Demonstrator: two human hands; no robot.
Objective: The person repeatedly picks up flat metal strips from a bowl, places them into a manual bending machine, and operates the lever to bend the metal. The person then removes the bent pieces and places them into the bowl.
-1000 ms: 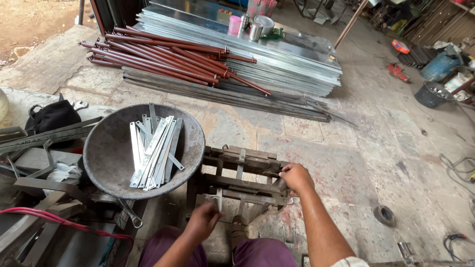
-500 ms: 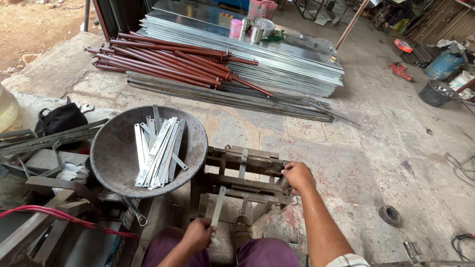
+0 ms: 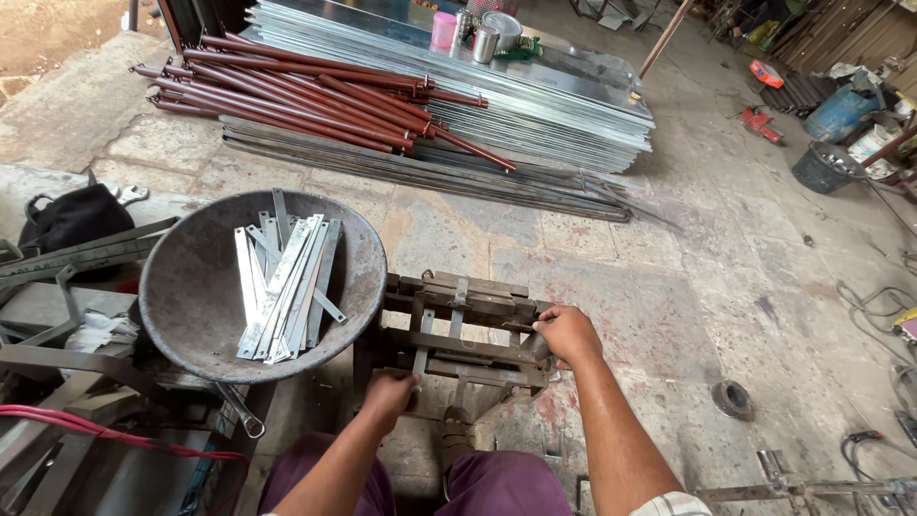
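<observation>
I sit at a low, rusty metal bending jig (image 3: pixel 468 330) on the floor. My left hand (image 3: pixel 390 392) grips the near end of a flat metal strip (image 3: pixel 423 344) that stands in the jig's slots. My right hand (image 3: pixel 567 334) is closed on the jig's lever at its right end. To the left of the jig, a round grey metal pan (image 3: pixel 191 287) holds several flat shiny metal strips (image 3: pixel 287 287).
Red-brown pipes (image 3: pixel 315 96) and stacked galvanised sheets (image 3: pixel 497 105) lie ahead, with cups (image 3: pixel 444 29) on the sheets. A black bag (image 3: pixel 72 215) and angle irons (image 3: pixel 67 253) sit left. A red cable (image 3: pixel 105 430), a spanner (image 3: pixel 239 411) and a small ring (image 3: pixel 733 397) lie nearby.
My left hand moved up from my lap toward the jig, pushing the strip further into its slots. My right hand stayed on the lever.
</observation>
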